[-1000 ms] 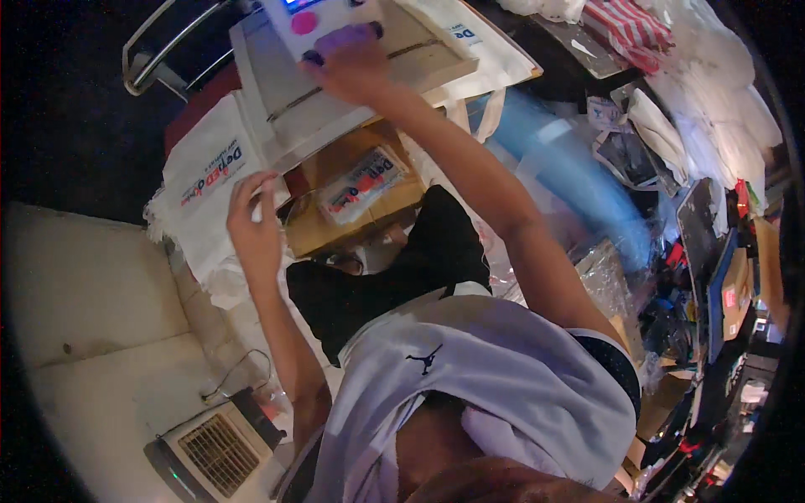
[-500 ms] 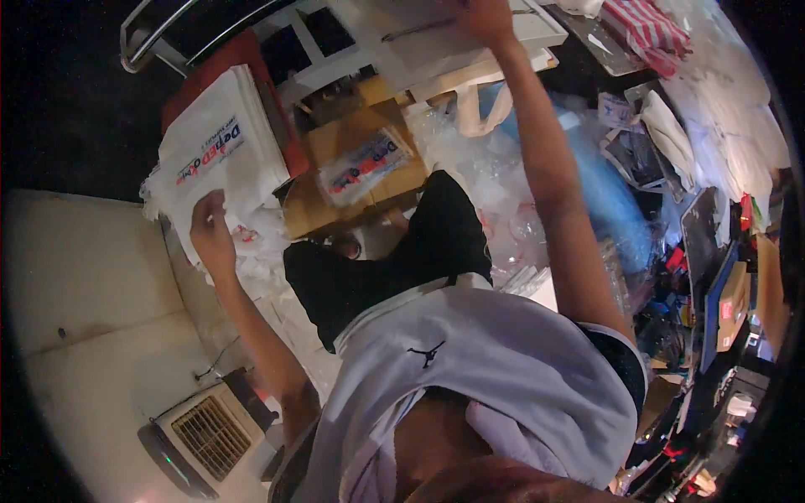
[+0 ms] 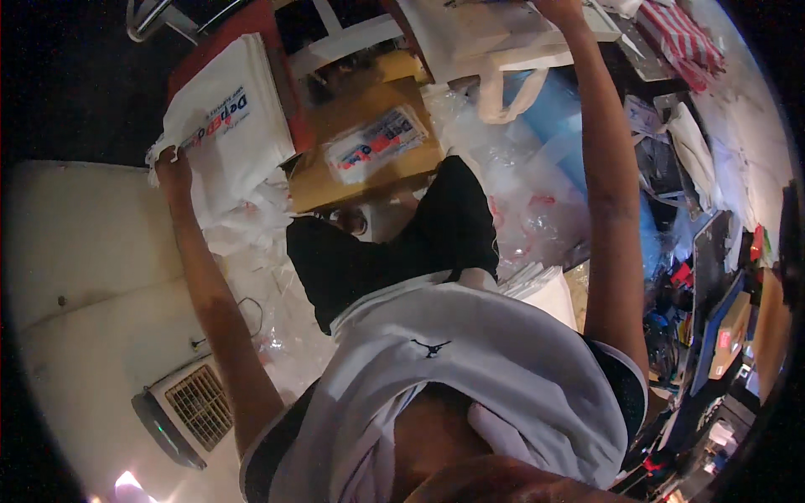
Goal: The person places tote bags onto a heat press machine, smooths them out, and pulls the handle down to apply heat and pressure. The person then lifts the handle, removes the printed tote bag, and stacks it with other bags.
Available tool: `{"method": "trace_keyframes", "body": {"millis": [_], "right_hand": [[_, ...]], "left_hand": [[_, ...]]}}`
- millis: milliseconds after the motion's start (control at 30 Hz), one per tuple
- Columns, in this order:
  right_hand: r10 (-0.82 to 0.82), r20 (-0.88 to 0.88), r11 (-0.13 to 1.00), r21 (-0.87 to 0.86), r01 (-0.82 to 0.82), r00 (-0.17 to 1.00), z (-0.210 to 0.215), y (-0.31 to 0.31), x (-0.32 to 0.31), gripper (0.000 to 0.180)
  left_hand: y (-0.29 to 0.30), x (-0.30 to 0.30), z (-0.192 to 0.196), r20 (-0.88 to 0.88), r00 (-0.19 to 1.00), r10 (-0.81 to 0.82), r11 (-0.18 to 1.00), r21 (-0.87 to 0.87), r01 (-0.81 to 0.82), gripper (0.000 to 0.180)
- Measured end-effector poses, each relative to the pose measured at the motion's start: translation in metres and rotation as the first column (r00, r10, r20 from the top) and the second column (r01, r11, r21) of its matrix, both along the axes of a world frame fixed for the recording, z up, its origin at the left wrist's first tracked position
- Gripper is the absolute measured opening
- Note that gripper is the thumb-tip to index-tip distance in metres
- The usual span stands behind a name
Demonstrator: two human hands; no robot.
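A stack of white cloth bags (image 3: 231,109) with blue and red print lies at the upper left. My left hand (image 3: 173,173) is at the near left corner of this stack, its fingers closed on the edge of a white bag. My right arm reaches far forward. At the top edge of the picture my right hand (image 3: 560,8) is partly cut off, over a pale flat board (image 3: 470,38), and its fingers do not show clearly. A cream bag handle (image 3: 510,99) hangs down from the near edge of that board.
A brown cardboard box (image 3: 360,151) with a printed plastic packet (image 3: 377,144) on it stands before my knees. Clear plastic wrapping (image 3: 520,184) lies to its right. An air cooler (image 3: 189,411) stands by the left wall. Cluttered shelves (image 3: 704,293) line the right side.
My left hand has moved forward and left, from in front of the bag stack onto its corner, and its fingers have closed. My right hand has shifted to the right in view.
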State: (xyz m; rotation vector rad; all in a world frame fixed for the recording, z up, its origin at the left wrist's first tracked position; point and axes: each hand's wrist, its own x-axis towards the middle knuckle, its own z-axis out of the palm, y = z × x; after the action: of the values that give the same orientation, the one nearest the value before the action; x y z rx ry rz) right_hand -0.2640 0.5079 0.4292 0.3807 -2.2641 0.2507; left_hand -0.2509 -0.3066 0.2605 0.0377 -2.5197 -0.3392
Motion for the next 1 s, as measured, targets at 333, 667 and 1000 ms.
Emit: {"method": "trace_keyframes", "body": {"millis": [333,667,1000], "right_hand": [[0.128,0.017,0.992,-0.013,-0.128,0.992,0.009,-0.011,0.002,0.021],[-0.008,0.090,0.999,0.037,0.005,0.996,-0.007,0.019,-0.015,0.041],[0.032,-0.035,0.997,0.070,-0.030,0.999,-0.013,0.005,-0.014,0.034]], "left_hand": [[-0.002,0.009,-0.030,0.008,1.000,0.016,0.998,-0.062,-0.016,0.033],[-0.027,0.023,-0.029,0.093,0.991,0.099,0.980,-0.183,-0.081,0.041],[-0.002,0.008,-0.036,0.215,0.929,0.302,0.951,-0.134,-0.278,0.056]]}}
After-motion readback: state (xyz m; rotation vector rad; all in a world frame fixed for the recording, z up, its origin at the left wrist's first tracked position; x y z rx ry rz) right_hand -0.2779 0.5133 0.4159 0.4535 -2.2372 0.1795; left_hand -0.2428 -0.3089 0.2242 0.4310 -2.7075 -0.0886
